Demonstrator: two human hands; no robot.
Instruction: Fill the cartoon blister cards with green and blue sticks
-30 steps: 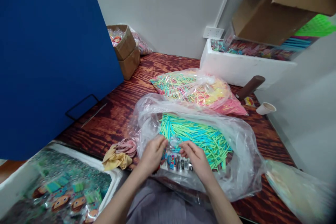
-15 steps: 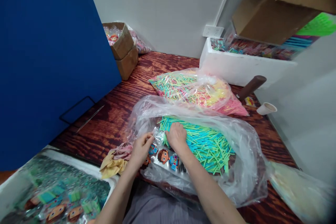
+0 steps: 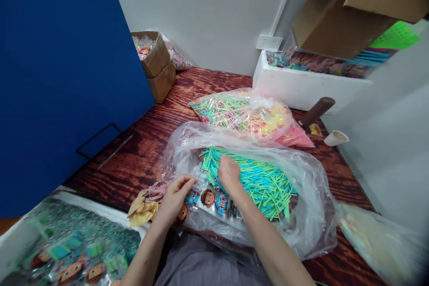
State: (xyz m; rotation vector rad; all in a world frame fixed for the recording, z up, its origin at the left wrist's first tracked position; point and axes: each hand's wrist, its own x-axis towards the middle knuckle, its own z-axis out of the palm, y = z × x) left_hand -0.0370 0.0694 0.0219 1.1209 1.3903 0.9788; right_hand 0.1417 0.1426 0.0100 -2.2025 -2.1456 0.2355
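My left hand [image 3: 178,192] is pinched on the edge of a clear plastic packet [image 3: 202,178]. Flat packets printed with a cartoon child [image 3: 209,198] lie just below and between my hands. My right hand [image 3: 229,172] is closed, knuckles up, over a heap of thin green and blue sticks [image 3: 261,183]; its fingertips and whatever they grip are hidden. The heap rests in a large clear plastic bag [image 3: 317,201] spread wide on the wooden table.
Behind lies another bag of multicoloured sticks [image 3: 231,111]. A paper cup [image 3: 336,138] and a brown cylinder [image 3: 317,111] are to the right, before a white foam box [image 3: 301,87]. Filled packets [image 3: 72,272] fill a bin at lower left. A yellow cloth [image 3: 144,212] is near my left wrist.
My right hand has shifted slightly right over the sticks, away from my left hand. My left hand has come a little lower, still pinching the packet.
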